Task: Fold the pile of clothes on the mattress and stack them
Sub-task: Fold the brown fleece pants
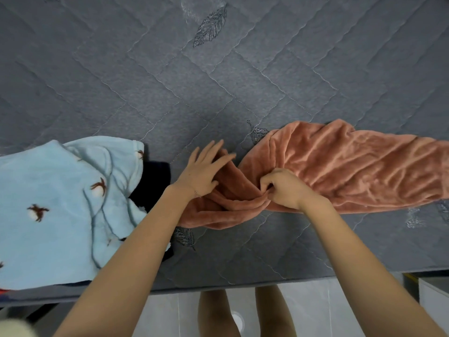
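A fold of the salmon fleece garment (340,171) is pinched between the curled fingers and thumb of the right hand (285,188). The left hand (202,172) is laid on the garment's bunched left end, fingers straight and spread. The garment is stretched rightward near the front edge of the grey quilted mattress (170,81); wide quilted surface is seen beyond it. Just to the left, a light blue fleece (56,203) is heaped over a dark garment (155,181).

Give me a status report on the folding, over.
Left hand open, flat on the pink fleece; right hand pinching a fold of it. Fleece bunched, not yet folded. Blue fleece off to the left, not in the way.
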The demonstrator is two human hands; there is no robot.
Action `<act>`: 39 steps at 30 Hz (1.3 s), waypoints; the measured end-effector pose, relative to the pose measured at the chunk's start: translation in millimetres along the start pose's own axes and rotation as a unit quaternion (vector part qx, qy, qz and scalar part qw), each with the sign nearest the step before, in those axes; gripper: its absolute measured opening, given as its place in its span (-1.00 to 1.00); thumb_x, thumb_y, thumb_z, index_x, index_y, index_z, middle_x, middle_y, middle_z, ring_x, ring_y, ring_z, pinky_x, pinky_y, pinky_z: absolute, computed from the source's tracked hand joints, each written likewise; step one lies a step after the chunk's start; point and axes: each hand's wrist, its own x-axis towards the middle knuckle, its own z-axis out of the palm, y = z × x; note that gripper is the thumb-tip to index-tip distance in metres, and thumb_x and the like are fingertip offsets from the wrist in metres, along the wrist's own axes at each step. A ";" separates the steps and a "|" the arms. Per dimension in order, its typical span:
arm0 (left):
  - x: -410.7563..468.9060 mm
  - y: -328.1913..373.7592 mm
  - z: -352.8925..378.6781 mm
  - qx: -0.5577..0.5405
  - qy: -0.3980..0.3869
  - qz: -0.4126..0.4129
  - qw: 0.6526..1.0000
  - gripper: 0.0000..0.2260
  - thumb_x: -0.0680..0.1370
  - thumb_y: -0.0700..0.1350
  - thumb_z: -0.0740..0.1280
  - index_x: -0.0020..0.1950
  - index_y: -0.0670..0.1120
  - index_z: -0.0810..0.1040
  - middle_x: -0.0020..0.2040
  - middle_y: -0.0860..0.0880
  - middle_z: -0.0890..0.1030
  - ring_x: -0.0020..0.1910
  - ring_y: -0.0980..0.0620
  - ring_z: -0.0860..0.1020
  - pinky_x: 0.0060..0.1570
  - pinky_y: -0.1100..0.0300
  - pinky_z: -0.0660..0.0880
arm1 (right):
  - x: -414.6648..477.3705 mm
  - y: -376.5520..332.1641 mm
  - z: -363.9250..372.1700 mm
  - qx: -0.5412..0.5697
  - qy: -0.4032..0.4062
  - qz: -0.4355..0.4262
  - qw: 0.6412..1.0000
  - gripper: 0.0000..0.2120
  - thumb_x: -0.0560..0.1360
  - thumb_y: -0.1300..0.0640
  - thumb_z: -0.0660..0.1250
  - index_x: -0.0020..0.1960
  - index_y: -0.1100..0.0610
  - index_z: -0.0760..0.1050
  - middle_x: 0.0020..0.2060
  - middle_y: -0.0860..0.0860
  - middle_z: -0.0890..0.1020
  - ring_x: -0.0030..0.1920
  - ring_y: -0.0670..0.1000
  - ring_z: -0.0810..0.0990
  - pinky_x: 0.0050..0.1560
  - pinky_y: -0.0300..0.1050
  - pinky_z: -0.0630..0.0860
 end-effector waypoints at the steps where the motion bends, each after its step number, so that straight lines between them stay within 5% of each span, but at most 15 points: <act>1: 3.2 2.9 -1.3 0.031 -0.009 0.009 0.999 -0.42 0.51 -0.17 0.37 0.49 0.05 0.28 0.59 -0.05 -0.15 0.56 -0.04 -0.22 0.45 -0.14 -0.30 | -2.2 1.1 -2.3 0.007 0.012 -0.004 1.000 -0.76 0.30 0.36 0.36 -0.33 0.01 0.56 -0.39 -0.24 0.55 -0.13 -0.07 0.51 0.08 -0.16 0.38; 3: 6.1 7.7 -6.3 0.060 -0.019 0.011 0.998 -0.67 0.51 -0.13 0.36 0.27 -0.01 0.47 0.56 -0.03 0.13 0.57 0.00 -0.10 0.39 -0.17 -0.41 | -6.9 3.0 -6.2 0.033 0.057 0.006 0.998 -0.78 0.31 0.37 0.37 -0.31 0.05 0.58 -0.39 -0.23 0.54 -0.18 -0.07 0.51 -0.04 -0.17 0.40; 5: 3.0 9.8 -15.1 0.017 -0.002 -0.012 1.000 -0.87 0.51 -0.07 0.36 0.01 0.01 0.46 0.16 0.02 0.53 0.45 -0.01 0.28 0.42 -0.18 -0.34 | -10.5 4.4 -8.6 0.070 0.125 0.035 0.989 -0.77 0.32 0.39 0.36 -0.25 0.07 0.59 -0.34 -0.21 0.55 -0.18 -0.09 0.49 -0.13 -0.29 0.35; 7: -5.1 6.9 -28.0 -0.067 0.027 -0.049 0.996 -0.80 0.50 0.00 0.38 -0.12 0.00 0.37 -0.22 0.07 0.48 0.08 -0.08 0.53 0.35 -0.05 0.18 | -11.1 3.3 -8.5 0.100 0.203 0.052 0.973 -0.75 0.35 0.41 0.33 -0.18 0.08 0.62 -0.25 -0.17 0.60 -0.14 -0.10 0.48 -0.10 -0.45 0.30; 8: -9.2 3.3 -34.5 -0.111 0.048 -0.069 0.990 -0.77 0.49 0.04 0.40 -0.14 -0.01 0.37 -0.26 0.06 0.46 -0.05 -0.09 0.54 0.07 0.05 0.35 | -10.0 0.8 -7.9 0.113 0.237 0.052 0.963 -0.74 0.36 0.42 0.32 -0.14 0.09 0.63 -0.21 -0.14 0.62 -0.12 -0.09 0.48 -0.07 -0.47 0.30; 10: -16.4 -6.6 -48.6 -0.167 0.091 -0.113 0.975 -0.76 0.48 0.04 0.43 -0.19 -0.04 0.42 -0.26 0.02 0.49 -0.18 -0.05 0.48 -0.22 0.13 0.27 | -4.6 -6.3 -7.7 0.133 0.296 0.050 0.945 -0.74 0.39 0.43 0.31 -0.08 0.14 0.64 -0.14 -0.05 0.64 -0.06 -0.05 0.50 0.00 -0.39 0.33; 15: -39.3 -41.3 -91.0 -0.241 0.113 -0.246 0.932 -0.63 0.50 -0.05 0.41 -0.41 -0.07 0.33 -0.46 0.00 0.31 -0.41 0.03 0.30 -0.37 0.21 0.24 | 22.8 -21.5 -16.1 0.176 0.426 0.080 0.884 -0.78 0.39 0.41 0.33 -0.05 0.19 0.63 -0.07 0.10 0.65 0.02 0.04 0.54 0.15 -0.28 0.33; 19: -56.7 -66.2 -112.4 -0.211 0.123 -0.322 0.915 -0.62 0.48 0.00 0.42 -0.43 -0.10 0.37 -0.62 0.05 0.33 -0.52 0.06 0.35 -0.42 0.14 0.28 | 34.8 -35.7 -7.1 0.200 0.413 0.171 0.872 -0.66 0.43 0.36 0.36 0.20 0.23 0.55 0.21 0.17 0.49 0.27 0.16 0.40 0.26 -0.47 0.12; 21: -55.6 -68.1 -107.2 -0.229 0.137 -0.338 0.903 -0.64 0.47 0.02 0.43 -0.41 -0.10 0.39 -0.59 0.03 0.38 -0.51 0.04 0.41 -0.38 0.16 0.36 | 34.0 -47.6 1.4 0.189 0.406 0.156 0.880 -0.62 0.43 0.36 0.34 0.24 0.21 0.53 0.26 0.16 0.45 0.32 0.16 0.36 0.35 -0.27 0.19; 27: -47.2 -64.4 -77.0 -0.180 0.202 -0.333 0.903 -0.79 0.47 0.09 0.42 -0.25 -0.01 0.55 -0.23 -0.10 0.62 -0.07 -0.15 0.58 -0.07 0.04 0.50 | 33.0 -65.4 17.8 0.114 0.388 0.099 0.909 -0.62 0.40 0.31 0.43 0.22 0.17 0.56 0.33 0.15 0.44 0.45 0.18 0.28 0.45 0.19 0.21; 32: -49.6 -65.4 -58.6 -0.068 0.316 -0.267 0.908 -0.68 0.45 -0.03 0.43 0.17 -0.10 0.57 0.15 -0.19 0.53 0.14 -0.25 0.45 0.14 -0.04 0.36 | 34.4 -55.0 17.5 0.060 0.341 0.105 0.932 -0.52 0.40 0.31 0.40 0.31 0.17 0.50 0.33 0.15 0.46 0.45 0.20 0.26 0.48 0.13 0.15; 35: -49.1 -50.3 -48.0 0.017 0.382 -0.166 0.909 -0.72 0.46 -0.05 0.34 0.13 -0.11 0.55 0.21 -0.19 0.49 0.16 -0.24 0.40 0.18 -0.05 0.28 | 33.9 -46.0 14.7 0.037 0.331 0.113 0.936 -0.58 0.38 0.24 0.46 0.24 0.18 0.56 0.10 0.12 0.56 0.27 0.25 0.41 0.38 0.08 0.22; 37: -46.0 -32.7 -33.0 -0.025 0.353 -0.101 0.930 -0.76 0.50 -0.03 0.30 0.09 -0.12 0.57 0.13 -0.17 0.55 0.11 -0.22 0.46 0.15 -0.03 0.34 | 33.5 -41.3 11.7 0.036 0.332 0.115 0.936 -0.68 0.36 0.18 0.50 0.10 0.18 0.62 0.00 0.08 0.57 0.18 0.22 0.44 0.32 0.03 0.25; 39: -44.1 -11.6 -12.3 -0.130 0.243 -0.107 0.955 -0.64 0.54 0.07 0.25 0.20 -0.14 0.55 0.14 -0.16 0.57 0.14 -0.19 0.49 0.19 -0.01 0.38 | 32.8 -38.3 8.9 0.047 0.336 0.110 0.934 -0.80 0.36 0.16 0.52 -0.04 0.16 0.63 -0.05 0.05 0.59 0.14 0.18 0.45 0.28 0.02 0.29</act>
